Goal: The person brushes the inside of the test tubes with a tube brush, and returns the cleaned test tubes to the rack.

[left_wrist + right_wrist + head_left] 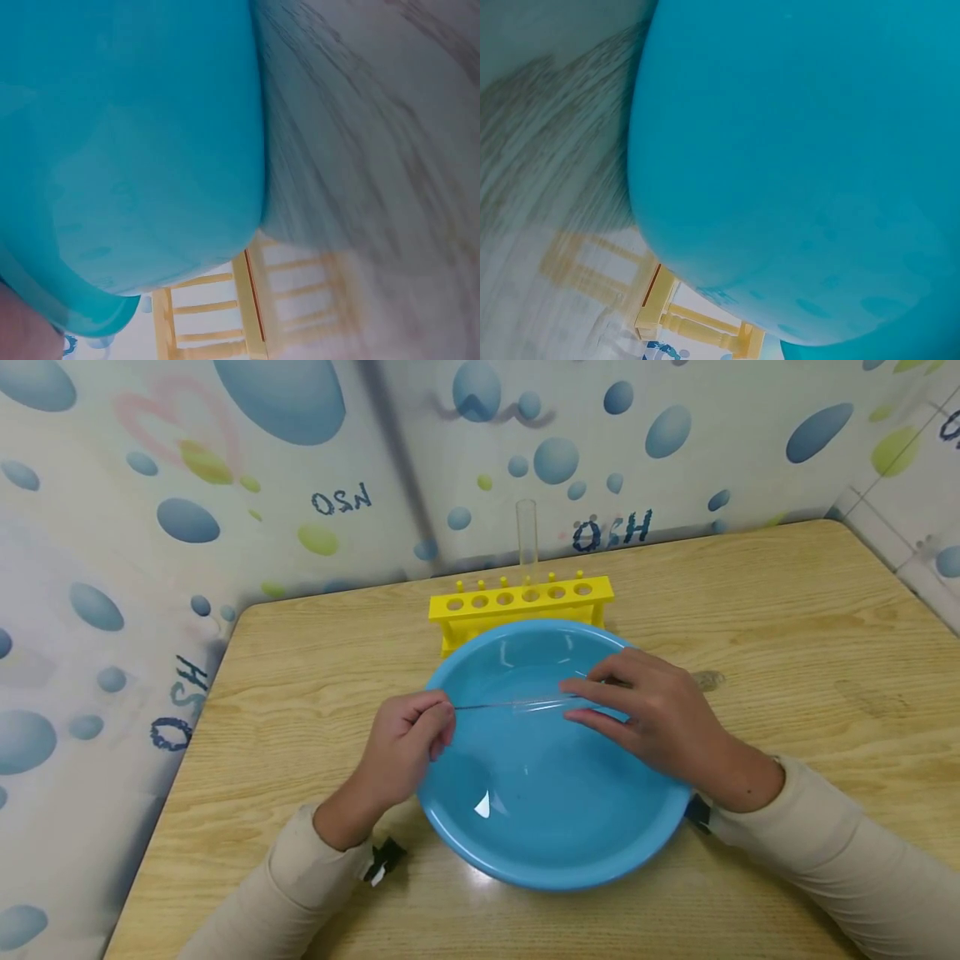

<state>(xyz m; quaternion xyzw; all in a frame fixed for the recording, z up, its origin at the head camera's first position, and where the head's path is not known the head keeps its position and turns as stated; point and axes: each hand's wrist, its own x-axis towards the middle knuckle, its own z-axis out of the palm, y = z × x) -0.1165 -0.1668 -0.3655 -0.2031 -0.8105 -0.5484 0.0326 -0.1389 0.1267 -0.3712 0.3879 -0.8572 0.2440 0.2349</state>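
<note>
Above the light blue basin [555,883], my right hand [660,714] pinches a clear glass test tube [542,703] between thumb and fingers. The tube lies nearly level, its left end facing my left hand [405,739]. My left hand, fingers curled, grips a thin dark wire-like rod [483,705] that runs rightward into the tube. Whatever is on the rod's far end is hard to make out. Both wrist views mostly show the basin's outer wall [150,150]; a bit of the left hand [22,330] appears at the left wrist view's lower corner.
Behind the basin stands a yellow test tube rack [517,597] with a second clear test tube [527,535] upright in it. All this is on a wood-patterned table [787,635] against a wall covered with printed drops [555,460].
</note>
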